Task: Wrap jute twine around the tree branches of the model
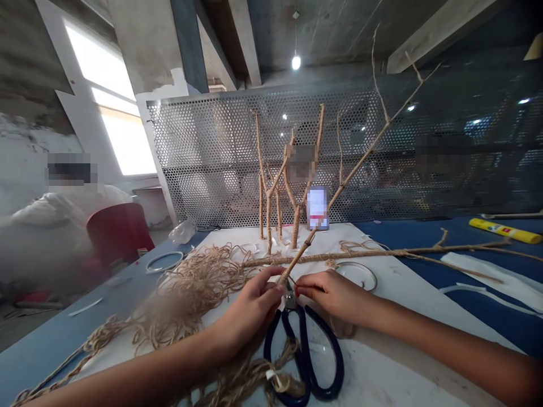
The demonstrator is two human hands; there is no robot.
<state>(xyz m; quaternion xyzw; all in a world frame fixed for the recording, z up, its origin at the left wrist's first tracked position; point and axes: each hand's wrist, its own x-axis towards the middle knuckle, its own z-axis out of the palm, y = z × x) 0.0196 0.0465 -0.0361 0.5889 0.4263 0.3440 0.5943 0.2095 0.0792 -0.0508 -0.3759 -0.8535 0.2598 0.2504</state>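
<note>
Here's the left hand (258, 299), thumb and fingers closed on the lower end of a long branch (363, 158), which slants up and away to the right of the grip. The right hand (324, 288) comes in just beside it, fingertips pinched together near the same end; whatever sits between them is too small to tell.

Right below and between the hands, scissors (289, 302) lie with their dark looped handles towards the wearer, over a bunch of twine at the lower left. Out left of the grip, a big loose tangle of twine (199, 282) spreads across the white sheet (369, 362), and past it, a crumpled clear plastic bag (182, 232), contents unclear. A pale ring (164, 262) lies nearer than the bag; another ring (356, 276) is just beyond the right hand.

Straight beyond the grip, a second branch (339, 256) lies crosswise, and behind that, twine-wrapped branches (296, 226) stand upright in front of a perforated metal screen (203, 164), a lit phone (318, 206) propped among them. Far right of the hands, a yellow tube (504, 230) lies on the blue tabletop (394, 229). Well off to the left, a person in white (72, 198) is beside a red chair (119, 232).
</note>
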